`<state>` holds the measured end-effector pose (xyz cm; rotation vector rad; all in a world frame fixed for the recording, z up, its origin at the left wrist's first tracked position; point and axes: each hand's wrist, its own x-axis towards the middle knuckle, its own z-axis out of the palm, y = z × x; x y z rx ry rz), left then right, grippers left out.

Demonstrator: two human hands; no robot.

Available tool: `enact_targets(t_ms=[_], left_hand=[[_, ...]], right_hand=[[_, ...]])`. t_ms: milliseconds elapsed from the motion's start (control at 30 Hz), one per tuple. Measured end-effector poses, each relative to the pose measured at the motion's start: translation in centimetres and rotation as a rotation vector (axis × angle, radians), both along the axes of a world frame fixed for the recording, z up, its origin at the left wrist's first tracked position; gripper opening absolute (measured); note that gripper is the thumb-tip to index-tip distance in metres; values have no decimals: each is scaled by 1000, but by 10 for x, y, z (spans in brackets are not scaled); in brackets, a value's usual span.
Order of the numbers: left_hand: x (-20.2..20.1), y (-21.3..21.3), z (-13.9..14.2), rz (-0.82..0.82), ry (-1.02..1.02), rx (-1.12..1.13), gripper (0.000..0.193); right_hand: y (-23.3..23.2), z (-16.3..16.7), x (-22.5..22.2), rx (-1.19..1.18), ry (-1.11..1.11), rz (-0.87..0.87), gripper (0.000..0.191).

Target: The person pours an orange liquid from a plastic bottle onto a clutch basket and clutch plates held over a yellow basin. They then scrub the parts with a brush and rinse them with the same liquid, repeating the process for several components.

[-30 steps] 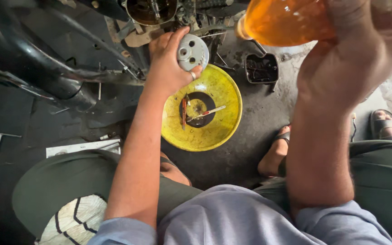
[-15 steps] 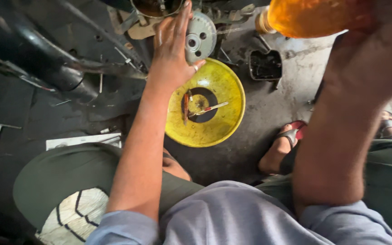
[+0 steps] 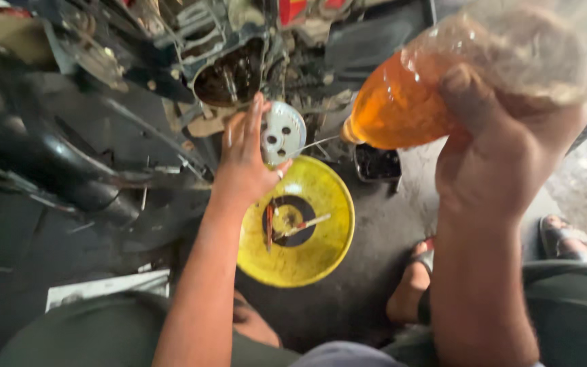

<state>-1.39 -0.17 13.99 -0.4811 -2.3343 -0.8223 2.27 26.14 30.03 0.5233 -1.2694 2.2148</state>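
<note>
My left hand point(image 3: 246, 160) holds a round silver metal disc point(image 3: 282, 133) with holes, just below an open engine casing point(image 3: 229, 75). My right hand point(image 3: 494, 156) grips a clear plastic bottle of orange liquid point(image 3: 409, 102), tilted with its mouth toward the disc. A thin thread of liquid runs from the bottle's mouth toward the disc. Under both sits a yellow bowl point(image 3: 321, 255) with dark liquid and small tools inside.
A black motorcycle body and frame point(image 3: 42, 156) fill the left. A small black square container point(image 3: 377, 163) stands behind the bowl. My sandalled feet point(image 3: 416, 285) rest on the dark, oily floor at the right. A white sheet point(image 3: 103, 285) lies near my left knee.
My left hand has lifted the disc up toward the engine casing. The bottle has swung down and left, so its mouth is now near the disc.
</note>
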Motion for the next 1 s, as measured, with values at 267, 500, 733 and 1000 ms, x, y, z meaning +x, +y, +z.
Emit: enact_targets(t_ms=[267, 500, 733, 1000], left_hand=[[-6, -1, -7, -106, -24, 130, 110], [-12, 2, -1, -181, -313, 467, 73], [-14, 5, -23, -274, -529, 934, 99], [-17, 4, -27, -119, -354, 664, 90]], right_hand=[[-8, 1, -1, -9, 67, -67, 40], [-10, 15, -3, -24, 78, -64, 48], [-2, 1, 5, 0, 65, -37, 45], [3, 0, 4, 19, 62, -34, 44]])
